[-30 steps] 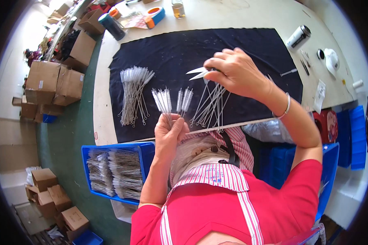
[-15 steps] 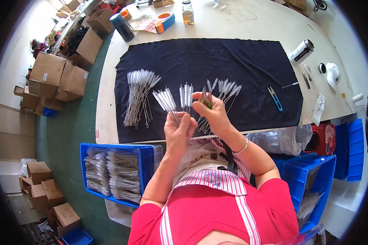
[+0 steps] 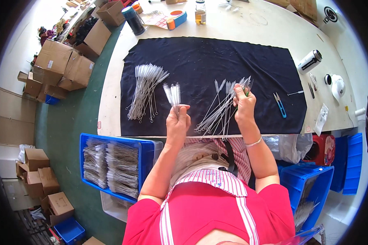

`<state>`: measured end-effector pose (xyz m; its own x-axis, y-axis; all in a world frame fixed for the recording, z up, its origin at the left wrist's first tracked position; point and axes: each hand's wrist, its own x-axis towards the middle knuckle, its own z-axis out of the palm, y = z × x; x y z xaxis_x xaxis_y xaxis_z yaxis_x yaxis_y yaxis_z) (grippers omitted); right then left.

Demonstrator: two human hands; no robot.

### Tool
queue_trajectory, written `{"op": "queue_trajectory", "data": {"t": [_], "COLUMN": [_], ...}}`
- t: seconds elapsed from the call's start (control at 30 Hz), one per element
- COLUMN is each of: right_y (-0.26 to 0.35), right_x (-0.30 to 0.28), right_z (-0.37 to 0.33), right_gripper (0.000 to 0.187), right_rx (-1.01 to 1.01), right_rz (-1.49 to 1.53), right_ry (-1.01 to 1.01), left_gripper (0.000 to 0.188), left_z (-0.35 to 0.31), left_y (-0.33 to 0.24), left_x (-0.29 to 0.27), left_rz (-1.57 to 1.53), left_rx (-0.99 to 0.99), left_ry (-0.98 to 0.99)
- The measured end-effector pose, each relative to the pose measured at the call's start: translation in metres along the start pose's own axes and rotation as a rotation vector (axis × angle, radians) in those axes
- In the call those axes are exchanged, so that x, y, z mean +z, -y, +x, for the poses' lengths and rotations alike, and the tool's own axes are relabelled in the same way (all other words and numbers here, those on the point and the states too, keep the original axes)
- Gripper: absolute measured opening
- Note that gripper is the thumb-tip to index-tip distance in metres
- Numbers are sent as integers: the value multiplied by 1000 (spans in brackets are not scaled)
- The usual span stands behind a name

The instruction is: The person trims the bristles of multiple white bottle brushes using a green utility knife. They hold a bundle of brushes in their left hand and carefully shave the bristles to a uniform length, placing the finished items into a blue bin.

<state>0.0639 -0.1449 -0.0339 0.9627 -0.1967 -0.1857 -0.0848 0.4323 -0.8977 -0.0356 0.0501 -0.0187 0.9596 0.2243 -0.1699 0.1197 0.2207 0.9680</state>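
Note:
My left hand (image 3: 178, 124) is closed round the wire stems of a small bunch of white-bristled straw brushes (image 3: 173, 94), bristle ends up. Farther right, my right hand (image 3: 245, 107) is closed on green-handled pliers (image 3: 250, 85), their metal tips pointing up and mostly covered by the fingers. Its fingertips are at the bristle ends of a loose, fanned pile of brushes (image 3: 218, 112) on the dark cloth; whether they also grip one of these cannot be seen. A thicker pile of the same brushes (image 3: 145, 87) lies to the left, looped wire ends toward me.
The dark cloth (image 3: 200, 53) covers much of the white table (image 3: 110, 102). Blue thread snips (image 3: 280, 106) and a single brush (image 3: 296, 93) lie at right. A blue crate (image 3: 84, 163) of brushes stands at lower left, another blue crate (image 3: 321, 196) at lower right.
My right hand has moved right with the pliers, from beside my left hand to the fanned pile. The left hand now holds a narrower bunch. The whole view has shifted slightly.

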Motion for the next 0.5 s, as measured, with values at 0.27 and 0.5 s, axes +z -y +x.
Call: {"op": "queue_trajectory", "data": {"t": [0.27, 0.5], "right_y": [-12, 39], "right_x": [-14, 22], "right_z": [7, -29], "right_gripper": [39, 34], "right_rx": [-211, -116], "right_rz": [-386, -315], "right_ry": [-24, 452], "left_gripper": [37, 11], "left_z": [-13, -18], "left_y": [-20, -17], "left_x": [9, 9], "left_rz": [-326, -209], "left_rx": [-124, -37], "left_ry": [104, 78]}}
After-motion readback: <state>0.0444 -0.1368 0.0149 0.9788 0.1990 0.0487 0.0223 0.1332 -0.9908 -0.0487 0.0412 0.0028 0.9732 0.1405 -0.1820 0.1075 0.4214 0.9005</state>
